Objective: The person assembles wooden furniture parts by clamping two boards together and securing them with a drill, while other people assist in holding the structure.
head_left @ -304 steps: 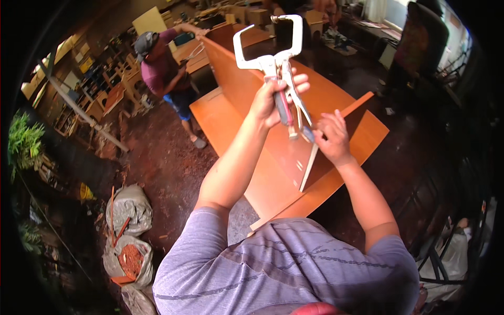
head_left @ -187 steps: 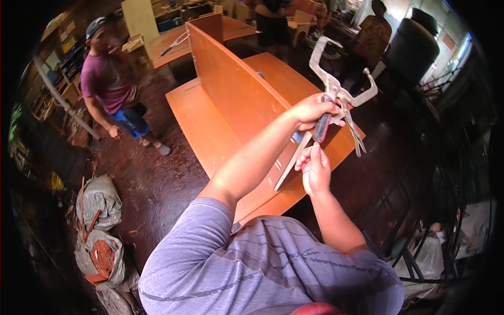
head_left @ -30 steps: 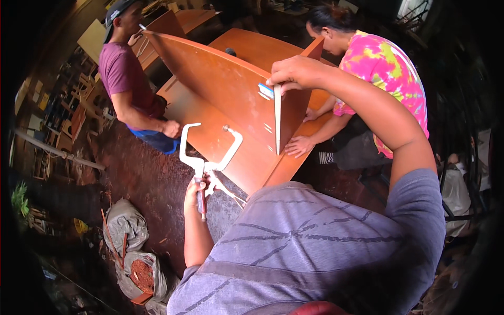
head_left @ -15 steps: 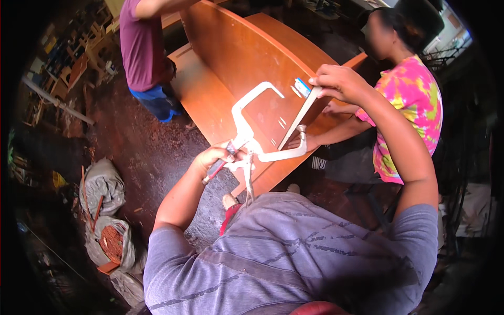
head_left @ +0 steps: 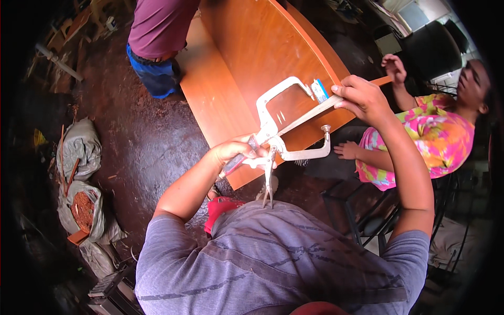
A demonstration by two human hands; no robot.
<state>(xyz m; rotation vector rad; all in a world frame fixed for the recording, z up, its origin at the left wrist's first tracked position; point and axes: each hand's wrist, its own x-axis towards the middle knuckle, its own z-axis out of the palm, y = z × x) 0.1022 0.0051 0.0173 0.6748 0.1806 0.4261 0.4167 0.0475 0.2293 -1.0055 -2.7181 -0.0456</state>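
Observation:
My left hand (head_left: 237, 150) is wrapped round the handle of a metal locking C-clamp (head_left: 267, 118). The clamp's two jaws stand wide apart and point right, beside the large curved wood panel (head_left: 257, 44). Between the jaws runs a thin, pale wooden strip (head_left: 311, 113), slanting from the clamp's body up to my right hand (head_left: 362, 97). That hand pinches the strip's upper end with thumb and fingers near the panel's corner. Just left of those fingertips, a small blue-and-white item (head_left: 319, 91) rests against the panel.
A flat wooden board (head_left: 214, 100) extends under the panel. A person in a maroon shirt (head_left: 164, 26) stands at far left; another in a tie-dye shirt (head_left: 420, 144) sits at right. Sacks (head_left: 79, 149) lie on the left floor; a black metal frame (head_left: 344, 205) is nearby.
The clamp has moved up and right, bringing its jaws either side of the strip. The strip lies flatter. The person at right has drawn back from the panel and lifted one hand.

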